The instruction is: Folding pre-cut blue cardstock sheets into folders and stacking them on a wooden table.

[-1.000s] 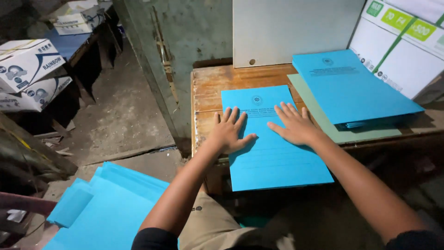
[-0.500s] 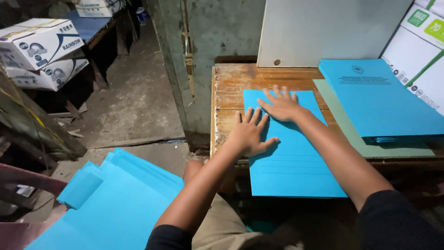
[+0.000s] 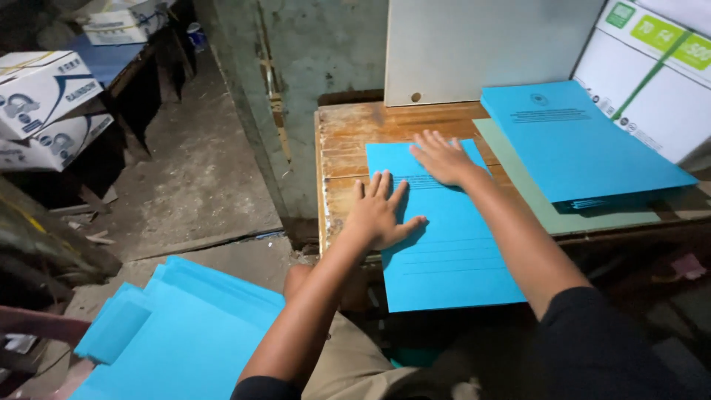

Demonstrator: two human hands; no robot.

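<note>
Two bare hands lie flat on one blue paper folder (image 3: 444, 237) set on the wooden table (image 3: 348, 141). Left hand (image 3: 379, 215): fingers spread, palm down on the folder's left margin, thumb pointing right; nothing clasped. Right hand (image 3: 442, 157): open, pressed flat near the folder's top edge; nothing clasped. Folder's near end overhangs the table's front edge, above the person's lap. Bare wood shows along the table's left side and behind the folder, up to a pale upright board (image 3: 481, 48). Just right, a stack of blue folders (image 3: 578, 144) rests on a grey-green sheet (image 3: 548, 207), and white paper cartons (image 3: 652, 81) stand behind it. More blue folders (image 3: 178, 333) lie low at left, and open concrete floor (image 3: 200, 170) lies beyond them. Against half a second ago: the right hand sits a little farther up the folder; the left hand keeps its place.
</note>
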